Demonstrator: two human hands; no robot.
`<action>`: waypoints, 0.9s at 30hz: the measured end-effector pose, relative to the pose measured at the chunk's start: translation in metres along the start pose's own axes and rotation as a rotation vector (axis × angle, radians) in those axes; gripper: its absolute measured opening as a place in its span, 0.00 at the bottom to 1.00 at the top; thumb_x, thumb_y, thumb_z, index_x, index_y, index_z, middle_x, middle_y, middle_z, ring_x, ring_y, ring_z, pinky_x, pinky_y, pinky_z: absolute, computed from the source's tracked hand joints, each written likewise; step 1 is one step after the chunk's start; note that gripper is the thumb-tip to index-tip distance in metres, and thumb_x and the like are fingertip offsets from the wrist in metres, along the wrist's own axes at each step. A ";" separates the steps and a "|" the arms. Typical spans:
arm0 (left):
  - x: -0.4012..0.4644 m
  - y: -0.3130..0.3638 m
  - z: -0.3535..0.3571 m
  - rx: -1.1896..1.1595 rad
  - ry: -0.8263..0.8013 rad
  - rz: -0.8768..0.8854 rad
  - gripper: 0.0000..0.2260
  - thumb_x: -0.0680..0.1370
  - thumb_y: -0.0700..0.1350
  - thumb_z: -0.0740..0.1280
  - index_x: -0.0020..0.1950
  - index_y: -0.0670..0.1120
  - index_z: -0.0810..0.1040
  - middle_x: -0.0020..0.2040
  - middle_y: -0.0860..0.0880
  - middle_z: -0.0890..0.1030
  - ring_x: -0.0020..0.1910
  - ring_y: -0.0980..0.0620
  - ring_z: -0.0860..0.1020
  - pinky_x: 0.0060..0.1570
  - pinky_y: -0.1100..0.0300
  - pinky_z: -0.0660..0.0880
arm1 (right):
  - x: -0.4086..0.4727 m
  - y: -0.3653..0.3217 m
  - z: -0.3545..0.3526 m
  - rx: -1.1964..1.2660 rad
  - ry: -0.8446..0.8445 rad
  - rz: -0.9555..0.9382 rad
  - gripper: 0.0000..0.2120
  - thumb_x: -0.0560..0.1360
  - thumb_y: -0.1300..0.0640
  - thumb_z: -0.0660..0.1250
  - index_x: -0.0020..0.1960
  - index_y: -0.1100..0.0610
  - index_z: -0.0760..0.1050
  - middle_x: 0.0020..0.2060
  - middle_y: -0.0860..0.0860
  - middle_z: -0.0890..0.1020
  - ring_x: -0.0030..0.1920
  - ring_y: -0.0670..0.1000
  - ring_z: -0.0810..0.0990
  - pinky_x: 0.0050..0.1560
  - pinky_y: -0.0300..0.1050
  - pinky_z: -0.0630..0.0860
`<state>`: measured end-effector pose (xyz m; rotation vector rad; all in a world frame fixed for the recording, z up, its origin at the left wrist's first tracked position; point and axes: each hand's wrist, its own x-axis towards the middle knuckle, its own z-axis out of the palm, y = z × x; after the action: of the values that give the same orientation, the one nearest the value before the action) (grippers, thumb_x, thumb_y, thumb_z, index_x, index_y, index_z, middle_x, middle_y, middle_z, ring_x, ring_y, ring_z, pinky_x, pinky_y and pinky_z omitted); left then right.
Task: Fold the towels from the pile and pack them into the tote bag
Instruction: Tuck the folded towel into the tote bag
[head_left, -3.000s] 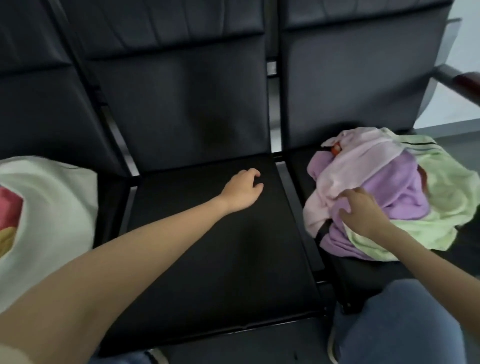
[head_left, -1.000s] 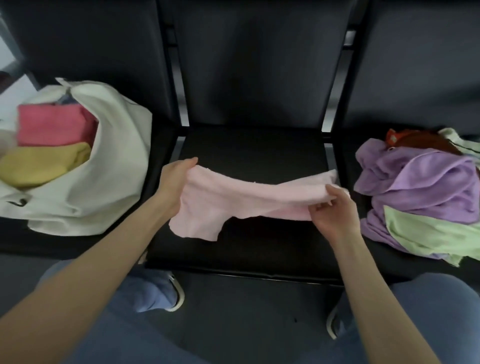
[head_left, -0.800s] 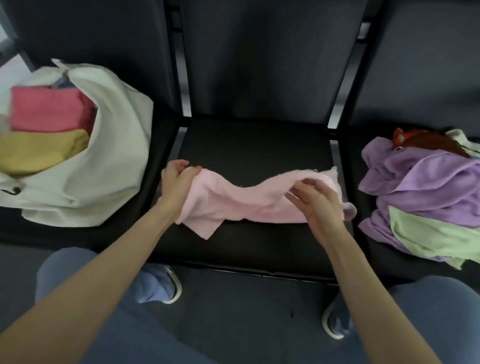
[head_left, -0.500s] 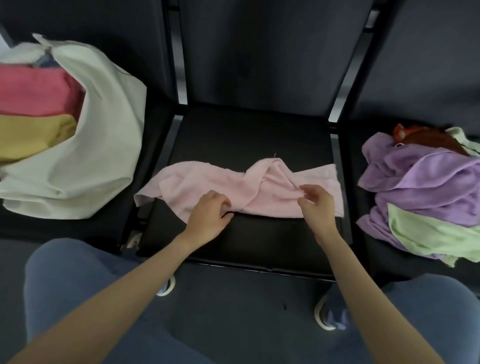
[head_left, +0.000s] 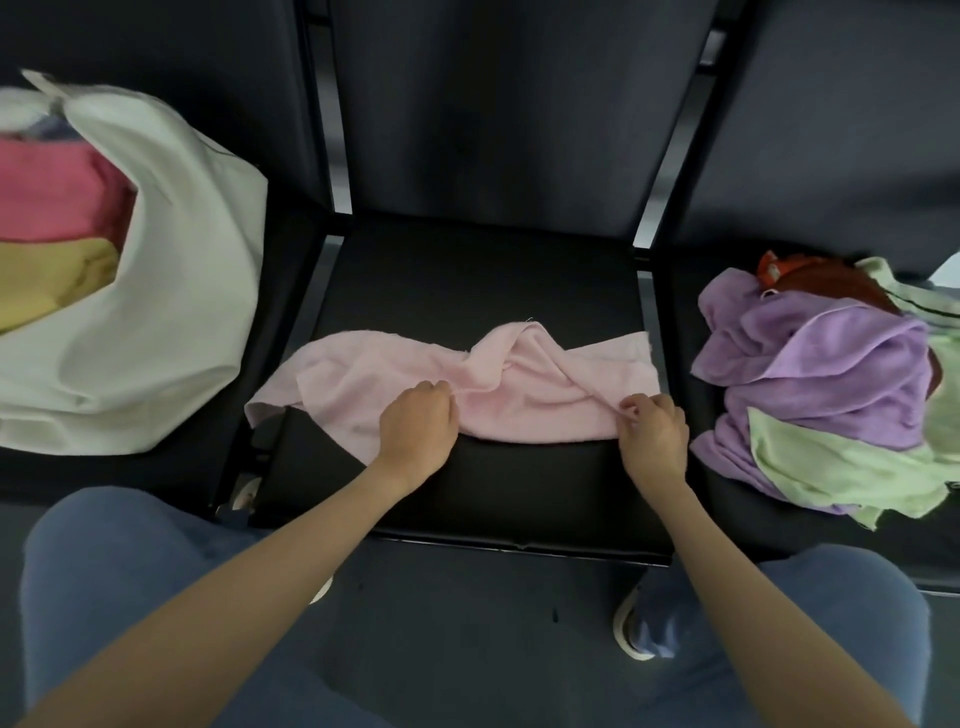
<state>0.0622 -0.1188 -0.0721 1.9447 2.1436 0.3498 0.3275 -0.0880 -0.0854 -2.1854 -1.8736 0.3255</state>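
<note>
Head view, from the left: a white tote bag (head_left: 171, 291) slumps on the left seat with a folded pink towel (head_left: 57, 192) and a yellow towel (head_left: 47, 280) inside. On the middle seat (head_left: 478, 270) lies a pale pink towel (head_left: 395, 374), twisted and rumpled. The left hand (head_left: 418, 428) has its fingers curled into the towel's near edge; the right hand (head_left: 652, 434) pinches what looks like a hem near the right end, though the fold partly hides it. The terry is light, limp and unslippery, so it is best taken by its corners and pulled flat. The remaining pile (head_left: 821, 384) waits on the right seat.
</note>
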 end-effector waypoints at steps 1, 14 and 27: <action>0.002 0.004 -0.006 -0.094 0.008 -0.049 0.13 0.83 0.47 0.56 0.40 0.46 0.71 0.36 0.51 0.75 0.33 0.54 0.73 0.31 0.62 0.64 | 0.004 0.001 -0.003 -0.007 0.026 -0.013 0.08 0.76 0.65 0.64 0.54 0.65 0.77 0.51 0.63 0.78 0.51 0.64 0.73 0.51 0.54 0.68; -0.003 0.029 -0.030 -0.914 -0.225 -0.408 0.10 0.81 0.44 0.62 0.48 0.41 0.80 0.46 0.43 0.82 0.48 0.46 0.81 0.52 0.49 0.79 | -0.026 -0.037 -0.010 0.364 -0.110 -0.133 0.06 0.82 0.53 0.56 0.55 0.56 0.66 0.29 0.50 0.74 0.29 0.48 0.74 0.32 0.42 0.69; -0.030 -0.003 -0.011 -0.363 0.093 0.155 0.09 0.76 0.42 0.69 0.55 0.45 0.77 0.52 0.51 0.78 0.49 0.54 0.75 0.48 0.61 0.74 | -0.098 -0.003 -0.012 0.178 -0.183 0.033 0.08 0.69 0.65 0.66 0.46 0.58 0.71 0.43 0.51 0.73 0.41 0.52 0.73 0.36 0.45 0.69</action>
<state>0.0588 -0.1489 -0.0623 1.9135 1.8250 0.8100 0.3138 -0.1847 -0.0724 -2.1309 -1.8205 0.6927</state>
